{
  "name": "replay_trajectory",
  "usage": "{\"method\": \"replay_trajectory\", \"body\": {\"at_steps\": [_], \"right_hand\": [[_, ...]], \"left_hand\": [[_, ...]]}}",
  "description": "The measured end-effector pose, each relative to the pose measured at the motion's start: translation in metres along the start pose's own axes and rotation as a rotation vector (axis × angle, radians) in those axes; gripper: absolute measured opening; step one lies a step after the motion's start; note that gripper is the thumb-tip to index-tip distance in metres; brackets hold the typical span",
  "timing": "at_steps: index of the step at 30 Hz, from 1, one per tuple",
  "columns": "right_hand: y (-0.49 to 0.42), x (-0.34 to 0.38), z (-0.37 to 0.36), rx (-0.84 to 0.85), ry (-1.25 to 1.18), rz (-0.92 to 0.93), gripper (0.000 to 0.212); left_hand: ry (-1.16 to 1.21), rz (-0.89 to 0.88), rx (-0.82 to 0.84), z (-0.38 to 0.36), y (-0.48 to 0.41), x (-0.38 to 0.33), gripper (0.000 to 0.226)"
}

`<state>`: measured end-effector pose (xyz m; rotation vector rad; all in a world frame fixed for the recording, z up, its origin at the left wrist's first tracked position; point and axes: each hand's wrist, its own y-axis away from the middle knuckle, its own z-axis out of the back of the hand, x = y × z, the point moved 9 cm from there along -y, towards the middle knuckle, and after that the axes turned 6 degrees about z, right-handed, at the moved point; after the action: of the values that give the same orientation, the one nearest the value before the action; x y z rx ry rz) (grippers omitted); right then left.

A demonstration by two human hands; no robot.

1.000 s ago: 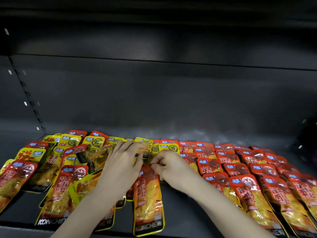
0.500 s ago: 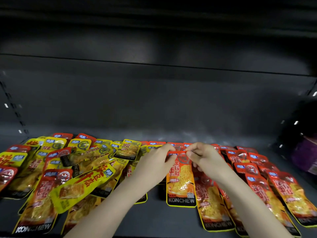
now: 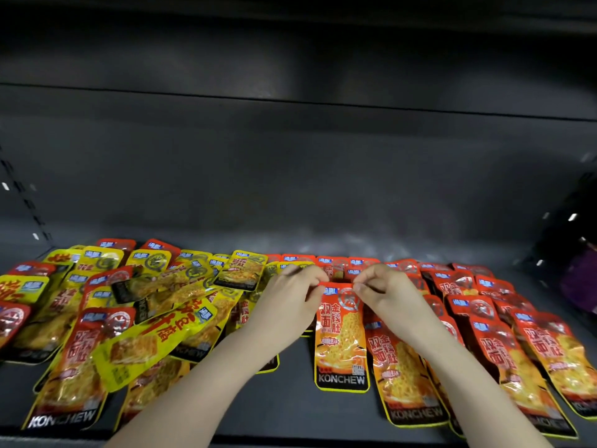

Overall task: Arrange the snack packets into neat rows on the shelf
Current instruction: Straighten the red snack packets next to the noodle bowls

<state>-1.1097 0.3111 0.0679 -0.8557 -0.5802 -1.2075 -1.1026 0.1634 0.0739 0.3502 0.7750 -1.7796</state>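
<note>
I have the red packet (image 3: 342, 344) pinched by its top edge. My left hand (image 3: 284, 305) grips the top-left corner between thumb and curled fingers, and my right hand (image 3: 387, 295) grips the top-right corner the same way. The packet lies lengthwise near the middle of the shelf (image 3: 290, 412), bottom end towards me. There is bare shelf to its left. Its right edge meets the next packet, but I cannot tell whether it overlaps.

On the left is a loose heap (image 3: 64, 318) of yellow and red packets, crossed at all angles, with one yellow packet (image 3: 139, 344) tilted across the top. My left forearm passes over the heap's near edge. On the right, the rows of red packets (image 3: 491, 357) overlap like roof tiles towards the back, and my right forearm covers part of them. Behind everything is a dark back wall (image 3: 290, 173), with a slotted strip (image 3: 30, 208) at its left. A purple thing (image 3: 581, 286) sits blurred at the far right.

The packets are flat, glossy pouches with rounded corners, a thin yellow rim and a black band at the bottom. The shelf is matte dark grey.

The band on the packet I am holding reads KONCHEW in white. Above it are large Chinese characters, and there is a small blue label at the top. The same word shows on packets at the front left and right.
</note>
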Motion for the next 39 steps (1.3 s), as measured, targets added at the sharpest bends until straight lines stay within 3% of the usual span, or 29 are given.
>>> {"method": "replay_trajectory", "body": {"at_steps": [5, 11, 23, 29, 34, 39], "right_hand": [[0.005, 0.003, 0.001, -0.009, 0.148, 0.026, 0.02], [0.009, 0.008, -0.006, -0.018, 0.243, 0.083, 0.014], [0.009, 0.008, -0.017, -0.01, 0.457, 0.154, 0.01], [0.008, 0.021, -0.007, -0.059, 0.42, 0.175, 0.013], [0.0, 0.047, -0.011, -0.003, 0.36, 0.181, 0.011], [-0.021, 0.057, -0.039, 0.095, 0.45, 0.123, 0.016]], "left_hand": [[-0.13, -0.035, 0.045, -0.01, 0.002, 0.002, 0.017], [-0.217, -0.059, 0.008, -0.005, 0.004, 0.002, 0.014], [-0.225, -0.07, -0.011, -0.001, 0.009, -0.001, 0.017], [-0.145, 0.076, -0.084, 0.02, 0.003, 0.01, 0.018], [-0.241, 0.178, -0.049, 0.035, -0.007, 0.024, 0.022], [-0.395, 0.224, 0.029, 0.03, -0.015, 0.037, 0.027]]}}
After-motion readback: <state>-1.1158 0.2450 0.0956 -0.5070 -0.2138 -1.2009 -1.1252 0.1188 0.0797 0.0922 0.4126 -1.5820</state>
